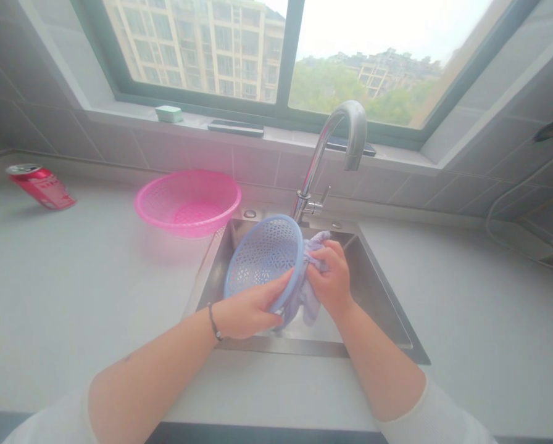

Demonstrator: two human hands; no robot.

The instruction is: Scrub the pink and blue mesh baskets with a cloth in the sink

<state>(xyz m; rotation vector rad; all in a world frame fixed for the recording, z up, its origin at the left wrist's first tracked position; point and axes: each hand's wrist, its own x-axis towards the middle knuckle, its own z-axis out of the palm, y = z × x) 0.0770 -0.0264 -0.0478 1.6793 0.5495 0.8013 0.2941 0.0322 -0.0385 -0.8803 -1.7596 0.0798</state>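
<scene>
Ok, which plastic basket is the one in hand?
The blue basket, tilted on edge over the sink; the pink basket sits on the counter, untouched.

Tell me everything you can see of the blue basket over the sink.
The blue basket is round and shallow, apparently plastic, with a solid rim around a lattice of small holes. It is held tilted on edge over the sink. The left hand presses on its lower part, and the right hand holds a lilac cloth against its rim.

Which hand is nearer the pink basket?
Left. The left hand is in front of the pink basket, not touching it; the right hand is farther right, above the sink.
</scene>
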